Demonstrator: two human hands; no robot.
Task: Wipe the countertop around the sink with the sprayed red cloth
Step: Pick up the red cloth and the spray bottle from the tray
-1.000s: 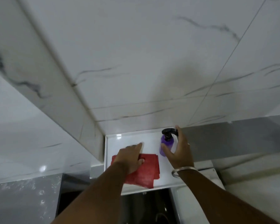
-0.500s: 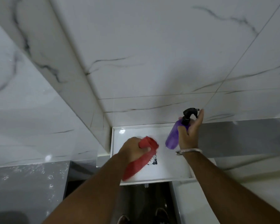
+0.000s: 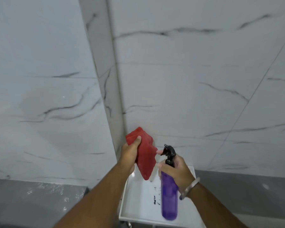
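Observation:
My left hand [image 3: 130, 152] grips a bunched red cloth [image 3: 146, 159] and holds it up in front of the marble wall, its lower corner hanging down. My right hand [image 3: 177, 170] is wrapped around the neck of a purple spray bottle [image 3: 169, 195] with a black trigger head [image 3: 169, 151]; the nozzle points left at the cloth, a few centimetres from it. Both are raised above a white tray-like shelf [image 3: 138, 209] in the corner. No sink or countertop is visible.
White marble-patterned wall tiles [image 3: 204, 79] fill most of the view and meet at a corner column [image 3: 105, 79]. A grey speckled band [image 3: 31, 199] runs along the bottom left, a grey strip [image 3: 245, 191] at the right. Dark marks [image 3: 155, 197] lie on the shelf.
Both hands have risen off the white shelf: the left lifted the cloth from flat to bunched and held high, the right picked the bottle up and turned its nozzle at the cloth.

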